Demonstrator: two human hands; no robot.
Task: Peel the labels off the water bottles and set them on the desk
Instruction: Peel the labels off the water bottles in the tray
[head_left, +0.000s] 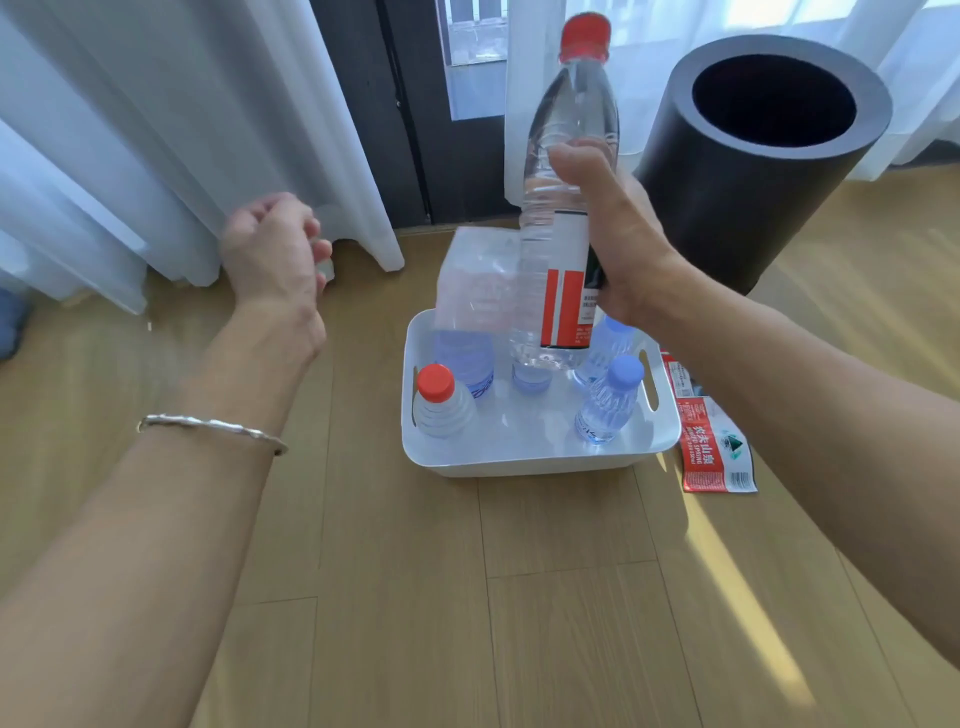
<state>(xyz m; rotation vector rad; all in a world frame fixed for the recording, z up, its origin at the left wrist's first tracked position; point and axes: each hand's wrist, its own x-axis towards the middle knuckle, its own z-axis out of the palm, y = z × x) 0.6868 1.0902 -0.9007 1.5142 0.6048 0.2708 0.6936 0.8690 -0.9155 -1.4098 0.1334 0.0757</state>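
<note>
Right hand (618, 234) clamps red-capped bottle (566, 171), label (566, 306) still on; left hand (275, 244), loosely curled and empty, should next catch its edge

Head cam, fwd-down, close on hands (618, 228).

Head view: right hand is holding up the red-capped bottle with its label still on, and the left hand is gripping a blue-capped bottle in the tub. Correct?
Not quite. The left hand grips no bottle; the head view shows it loosely curled, off to the tub's left. The right hand does hold the red-capped bottle with its label on.
</note>
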